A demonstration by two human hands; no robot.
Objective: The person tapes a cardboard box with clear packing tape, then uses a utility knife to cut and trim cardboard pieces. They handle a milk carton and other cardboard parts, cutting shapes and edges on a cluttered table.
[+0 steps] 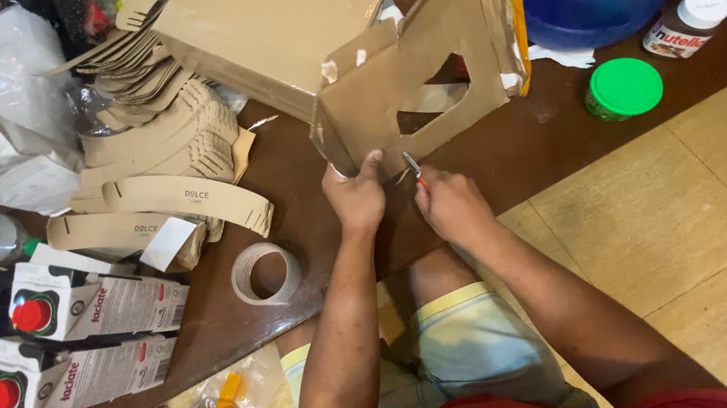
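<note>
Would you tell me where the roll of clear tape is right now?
In the head view, the roll of clear tape lies on the brown table, left of the left hand, beside the milk cartons.

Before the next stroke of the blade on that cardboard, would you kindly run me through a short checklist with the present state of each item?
1. Left hand grips the lower edge of the cardboard piece: ok.
2. Right hand holds the cutter, blade tip at the cardboard: ok.
3. Left fingers apart from the blade: not ok, they sit close beside it.
4. Cardboard lies flat and supported: not ok, it is tilted up off the table.
5. Tape roll out of the way: ok.
6. Blade sharpness: cannot tell.
</note>
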